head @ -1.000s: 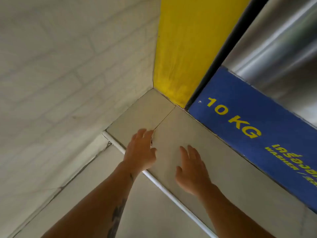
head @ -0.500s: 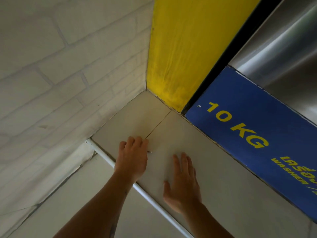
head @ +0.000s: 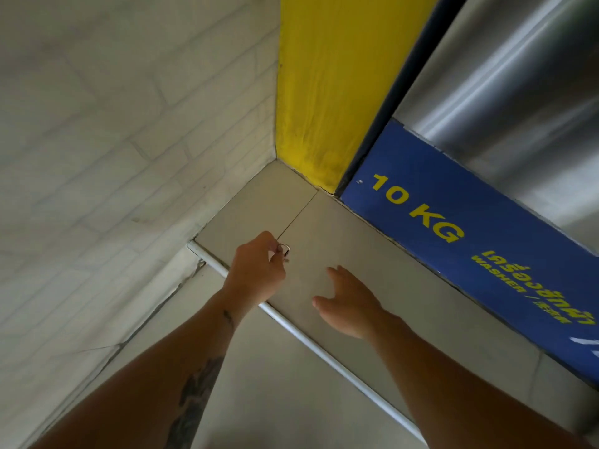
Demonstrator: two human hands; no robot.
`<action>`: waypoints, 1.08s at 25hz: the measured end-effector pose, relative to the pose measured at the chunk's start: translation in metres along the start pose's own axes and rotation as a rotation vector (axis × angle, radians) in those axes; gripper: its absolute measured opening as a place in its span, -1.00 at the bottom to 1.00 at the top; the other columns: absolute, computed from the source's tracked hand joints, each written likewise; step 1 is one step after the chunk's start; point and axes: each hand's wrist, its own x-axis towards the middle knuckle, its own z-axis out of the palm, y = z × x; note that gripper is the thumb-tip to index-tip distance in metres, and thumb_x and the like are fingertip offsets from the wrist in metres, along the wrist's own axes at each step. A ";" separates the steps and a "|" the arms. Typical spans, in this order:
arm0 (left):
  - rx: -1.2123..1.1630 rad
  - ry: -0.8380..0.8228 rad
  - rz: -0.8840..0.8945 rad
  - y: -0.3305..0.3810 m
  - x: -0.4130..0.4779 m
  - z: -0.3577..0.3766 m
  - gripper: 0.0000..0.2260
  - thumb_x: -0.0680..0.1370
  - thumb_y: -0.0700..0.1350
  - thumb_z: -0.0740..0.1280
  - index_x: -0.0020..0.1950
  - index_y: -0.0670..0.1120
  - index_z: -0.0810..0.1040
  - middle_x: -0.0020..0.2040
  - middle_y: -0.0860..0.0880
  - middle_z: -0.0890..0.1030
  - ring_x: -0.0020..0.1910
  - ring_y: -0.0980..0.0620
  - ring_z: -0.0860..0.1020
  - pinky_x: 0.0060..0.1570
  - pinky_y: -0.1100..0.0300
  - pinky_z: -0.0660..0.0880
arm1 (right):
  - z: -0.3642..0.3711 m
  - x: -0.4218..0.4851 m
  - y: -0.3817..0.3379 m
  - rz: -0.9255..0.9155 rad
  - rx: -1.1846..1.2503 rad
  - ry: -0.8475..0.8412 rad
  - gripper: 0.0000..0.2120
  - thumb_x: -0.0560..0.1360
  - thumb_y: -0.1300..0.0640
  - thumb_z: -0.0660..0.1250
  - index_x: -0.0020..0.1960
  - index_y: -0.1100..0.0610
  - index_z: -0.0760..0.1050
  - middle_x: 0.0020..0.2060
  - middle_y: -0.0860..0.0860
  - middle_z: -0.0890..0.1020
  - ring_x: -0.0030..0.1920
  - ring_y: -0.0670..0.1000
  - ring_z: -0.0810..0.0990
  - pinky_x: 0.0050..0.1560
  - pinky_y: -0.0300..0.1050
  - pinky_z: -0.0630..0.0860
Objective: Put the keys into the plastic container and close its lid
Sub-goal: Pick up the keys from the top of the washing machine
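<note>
My left hand (head: pixel 257 268) is closed over the tiled ledge (head: pixel 356 241), pinching a small metal key ring (head: pixel 285 248) between its fingertips. Only the ring and a bit of metal below it show; the keys themselves are mostly hidden by my fingers. My right hand (head: pixel 348 303) hovers to the right of it, fingers spread and palm down over the ledge, holding nothing. No plastic container is in view.
The ledge ends in a white metal edge strip (head: pixel 291 328) with a drop below. A white brick wall (head: pixel 113 140) is on the left, a yellow column (head: pixel 321 92) behind, and a blue "10 KG" washer panel (head: pixel 453 241) on the right.
My left hand went from lying flat on the ledge to curled with the key ring pinched in its fingers. My right hand lifted off the tile and shifted slightly right.
</note>
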 end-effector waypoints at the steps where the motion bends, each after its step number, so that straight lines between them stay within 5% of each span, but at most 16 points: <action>1: -0.101 -0.024 -0.076 0.015 -0.014 -0.010 -0.94 0.54 -0.20 0.24 -0.11 -0.10 0.49 -0.15 0.05 0.64 -0.24 -0.10 0.64 -0.39 0.13 0.49 | -0.006 -0.018 -0.008 -0.008 0.023 0.000 -0.32 0.59 -0.08 0.19 0.61 0.04 -0.02 0.61 -0.01 0.02 0.59 0.02 -0.01 0.53 0.01 0.04; 7: -0.584 -0.088 -0.285 0.125 -0.114 -0.119 -0.74 0.48 -0.42 0.11 -0.12 -0.14 0.52 -0.33 -0.14 0.60 -0.24 -0.07 0.58 -0.26 0.18 0.46 | -0.061 -0.144 -0.069 -0.065 0.061 0.073 -0.41 0.61 -0.01 0.17 0.58 0.09 0.10 0.59 0.03 0.15 0.57 0.02 0.10 0.52 -0.06 0.07; 12: -0.770 -0.070 -0.367 0.209 -0.217 -0.236 -0.81 0.57 -0.33 0.16 -0.05 -0.15 0.54 -0.29 -0.09 0.59 -0.28 -0.08 0.63 -0.18 0.10 0.56 | -0.118 -0.281 -0.130 -0.141 0.011 0.120 -0.45 0.61 0.01 0.18 0.56 0.10 0.19 0.54 0.05 0.26 0.52 0.05 0.23 0.46 -0.09 0.17; 17: -0.598 0.059 -0.161 0.282 -0.323 -0.325 -0.84 0.53 -0.34 0.28 -0.14 -0.13 0.59 -0.22 -0.09 0.60 -0.45 0.04 0.44 -0.29 0.16 0.47 | -0.149 -0.401 -0.187 -0.299 -0.062 0.150 -0.45 0.62 -0.01 0.15 0.57 0.06 0.16 0.55 0.02 0.24 0.53 0.05 0.21 0.48 -0.05 0.18; 27: -0.492 0.319 -0.110 0.297 -0.565 -0.370 -0.81 0.49 -0.34 0.23 -0.12 -0.14 0.61 -0.20 -0.09 0.61 -0.37 -0.01 0.54 -0.23 0.12 0.52 | -0.130 -0.598 -0.230 -0.709 -0.261 0.181 -0.44 0.58 -0.03 0.17 0.55 0.03 0.19 0.53 0.04 0.29 0.49 0.06 0.28 0.44 -0.03 0.26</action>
